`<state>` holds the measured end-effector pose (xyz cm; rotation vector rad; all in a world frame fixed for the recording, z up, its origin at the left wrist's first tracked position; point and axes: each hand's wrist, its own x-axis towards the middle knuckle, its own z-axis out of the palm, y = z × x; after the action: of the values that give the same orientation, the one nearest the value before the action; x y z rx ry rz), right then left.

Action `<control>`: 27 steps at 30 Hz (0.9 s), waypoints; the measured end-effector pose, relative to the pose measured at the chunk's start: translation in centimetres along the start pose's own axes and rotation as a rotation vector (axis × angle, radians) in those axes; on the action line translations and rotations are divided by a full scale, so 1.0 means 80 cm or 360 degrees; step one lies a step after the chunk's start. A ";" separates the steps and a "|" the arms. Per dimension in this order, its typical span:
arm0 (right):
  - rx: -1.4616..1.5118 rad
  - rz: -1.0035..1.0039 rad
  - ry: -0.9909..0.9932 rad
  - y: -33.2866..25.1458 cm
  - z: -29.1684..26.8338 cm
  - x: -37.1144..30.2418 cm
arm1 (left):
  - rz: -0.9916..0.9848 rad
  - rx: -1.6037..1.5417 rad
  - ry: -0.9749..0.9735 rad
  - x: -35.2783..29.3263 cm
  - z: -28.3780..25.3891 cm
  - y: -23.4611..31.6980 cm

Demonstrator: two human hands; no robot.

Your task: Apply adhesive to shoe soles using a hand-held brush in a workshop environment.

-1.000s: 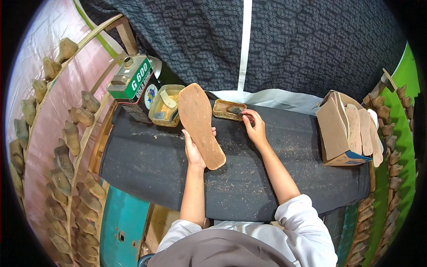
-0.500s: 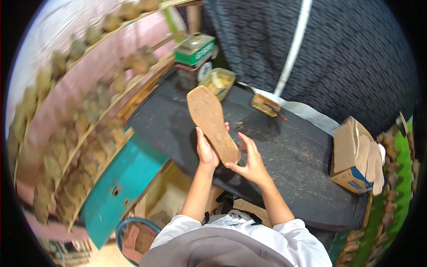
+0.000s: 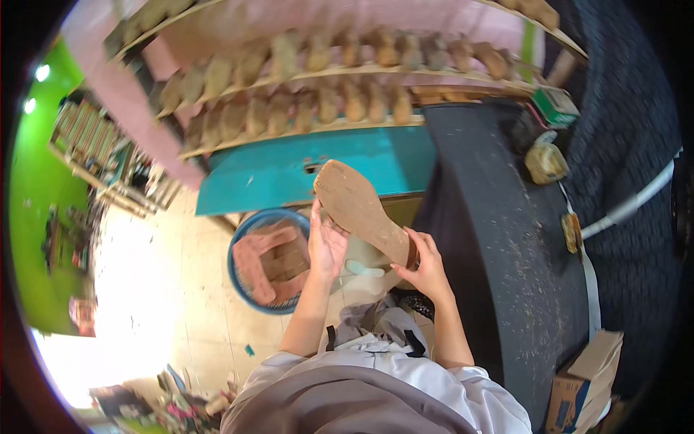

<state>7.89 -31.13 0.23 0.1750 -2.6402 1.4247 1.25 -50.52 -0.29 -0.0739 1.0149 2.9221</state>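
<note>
A brown shoe last point(image 3: 363, 211) is held tilted in front of me, its flat sole side facing up and its wide toe end pointing up and left. My left hand point(image 3: 327, 244) supports it from below along the left edge near the toe, the fingers partly hidden beneath it. My right hand point(image 3: 426, 266) grips the narrow heel end, thumb at the near side and fingers over the far side.
A blue basket point(image 3: 233, 267) with pink pieces stands on the floor at left. Beyond is a teal panel point(image 3: 253, 181) under shelves of shoe lasts point(image 3: 318, 50). At right, a black-covered table point(image 3: 463, 155) bears scraps, a brush point(image 3: 571, 231), a tub point(image 3: 546, 162) and a cardboard box point(image 3: 571, 398).
My view and body have swung left, away from the black table toward the shelves and basket. The shoe last stays in both hands and has come away from over the table.
</note>
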 end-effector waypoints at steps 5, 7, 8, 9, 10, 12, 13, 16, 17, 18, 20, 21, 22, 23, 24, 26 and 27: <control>-0.0094 -0.0236 -0.0313 -0.024 0.068 0.037 | 0.0413 -0.0025 0.0138 -0.033 -0.086 0.096; -0.0118 -0.0423 -0.0495 -0.035 0.090 0.056 | 0.0535 0.0129 0.0307 -0.046 -0.109 0.118; -0.0111 -0.0455 -0.0548 -0.040 0.103 0.064 | 0.0604 0.0289 0.0435 -0.052 -0.120 0.127; -0.0098 -0.0433 -0.0649 -0.047 0.116 0.071 | 0.0662 0.0272 0.0497 -0.056 -0.134 0.132; -0.0086 -0.0409 -0.0747 -0.052 0.128 0.078 | 0.0701 0.0266 0.0542 -0.060 -0.145 0.136; -0.0003 -0.0468 -0.0846 -0.063 0.151 0.089 | 0.0739 0.0281 0.0609 -0.064 -0.163 0.141; 0.0063 -0.0496 -0.0929 -0.069 0.162 0.093 | 0.0812 0.0249 0.0647 -0.063 -0.172 0.143; 0.0113 -0.0629 -0.1062 -0.071 0.190 0.107 | 0.0863 0.0246 0.0742 -0.062 -0.182 0.150; 0.0067 -0.0629 -0.1107 -0.072 0.197 0.112 | 0.0881 0.0252 0.0763 -0.060 -0.183 0.153; 0.0016 -0.0622 -0.1146 -0.071 0.202 0.117 | 0.0842 0.0280 0.0776 -0.058 -0.181 0.158; -0.0005 -0.0643 -0.1194 -0.055 0.222 0.131 | 0.0795 0.0310 0.0794 -0.046 -0.184 0.164; 0.0030 -0.0658 -0.1187 -0.051 0.232 0.134 | 0.0780 0.0379 0.0852 -0.040 -0.185 0.169; 0.0062 -0.0667 -0.1175 -0.047 0.240 0.136 | 0.0757 0.0446 0.0905 -0.033 -0.188 0.175; 0.0064 -0.0653 -0.1182 -0.044 0.246 0.135 | 0.0745 0.0447 0.0912 -0.025 -0.198 0.179; 0.0016 -0.0593 -0.1204 -0.044 0.255 0.135 | 0.0653 0.0745 0.0895 -0.015 -0.219 0.183; -0.0036 -0.0513 -0.1214 -0.039 0.272 0.137 | 0.0538 0.1041 0.0855 0.011 -0.254 0.190; -0.0039 -0.0442 -0.1158 -0.032 0.283 0.137 | 0.0508 0.1129 0.0758 0.027 -0.271 0.191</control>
<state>-3.91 -51.87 -8.08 1.2114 -2.9731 1.4184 -1.16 -75.87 -7.97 -0.6469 2.2532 2.6354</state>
